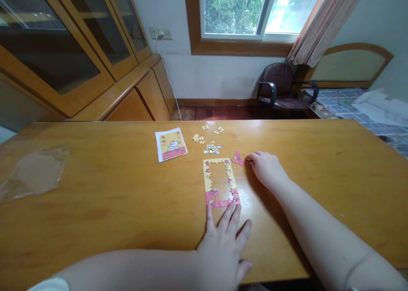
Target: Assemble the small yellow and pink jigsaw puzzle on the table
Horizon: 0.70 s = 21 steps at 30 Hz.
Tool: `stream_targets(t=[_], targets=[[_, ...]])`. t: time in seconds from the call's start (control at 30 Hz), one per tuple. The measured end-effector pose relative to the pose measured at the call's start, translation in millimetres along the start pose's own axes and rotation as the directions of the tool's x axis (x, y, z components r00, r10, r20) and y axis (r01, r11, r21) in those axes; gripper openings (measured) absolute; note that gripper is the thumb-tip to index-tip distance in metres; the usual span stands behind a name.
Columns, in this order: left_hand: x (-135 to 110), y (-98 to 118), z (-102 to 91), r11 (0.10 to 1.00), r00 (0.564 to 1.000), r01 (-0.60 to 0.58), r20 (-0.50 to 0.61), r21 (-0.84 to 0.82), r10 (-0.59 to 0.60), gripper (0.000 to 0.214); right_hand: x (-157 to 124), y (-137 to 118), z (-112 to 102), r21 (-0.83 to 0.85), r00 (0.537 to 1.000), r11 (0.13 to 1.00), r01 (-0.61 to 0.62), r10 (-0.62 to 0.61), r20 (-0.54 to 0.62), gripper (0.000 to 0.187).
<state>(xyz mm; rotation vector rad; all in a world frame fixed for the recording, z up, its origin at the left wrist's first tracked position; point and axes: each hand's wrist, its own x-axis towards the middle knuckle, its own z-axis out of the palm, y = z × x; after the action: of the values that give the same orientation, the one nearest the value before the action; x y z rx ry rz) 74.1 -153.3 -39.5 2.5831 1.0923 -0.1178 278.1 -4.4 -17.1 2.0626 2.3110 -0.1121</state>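
A partly joined jigsaw puzzle (206, 184) lies on the table, its yellow and pink border forming a frame around bare wood. My left hand (223, 240) rests flat with fingers spread, the fingertips touching the puzzle's lower edge. To the right of the frame, my right hand (266, 165) pinches a pink puzzle piece (248, 160), mostly hidden by the fingers. Just left of it sits a small pile of pink pieces (237, 159). Beyond the frame are white patterned pieces (212, 148) and loose yellow pieces (198, 138).
A reference picture card (172, 144) lies left of the pieces. At the far left of the wooden table (111, 189) is a clear plastic bag (35, 172). Past the table stand a glass-door cabinet (108, 74), an office chair (280, 87) and a bed (344, 104).
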Motion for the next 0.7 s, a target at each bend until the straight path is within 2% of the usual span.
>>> stream_targets(t=[0.17,0.33,0.47,0.7], targets=[[-0.5,0.4,-0.4,1.000,1.000,0.004,-0.002,0.007,-0.004,0.070,2.0,2.6,3.5,0.013,0.999,1.000,-0.017,0.017,0.038,0.029],[0.0,0.9,-1.5,1.000,1.000,0.009,0.019,-0.008,-0.009,0.069,-0.3,-2.0,4.2,-0.060,0.997,0.997,-0.048,0.052,0.063,0.028],[0.8,0.2,-4.1,0.999,1.000,0.000,0.009,-0.036,0.000,0.067,-2.3,-5.7,3.8,-0.102,0.998,0.994,-0.034,0.039,0.048,0.025],[0.5,-0.5,-4.3,0.998,1.000,-0.008,0.012,-0.061,0.009,0.066,-1.1,-1.7,7.6,-0.081,0.996,0.997,-0.012,0.019,0.090,0.026]])
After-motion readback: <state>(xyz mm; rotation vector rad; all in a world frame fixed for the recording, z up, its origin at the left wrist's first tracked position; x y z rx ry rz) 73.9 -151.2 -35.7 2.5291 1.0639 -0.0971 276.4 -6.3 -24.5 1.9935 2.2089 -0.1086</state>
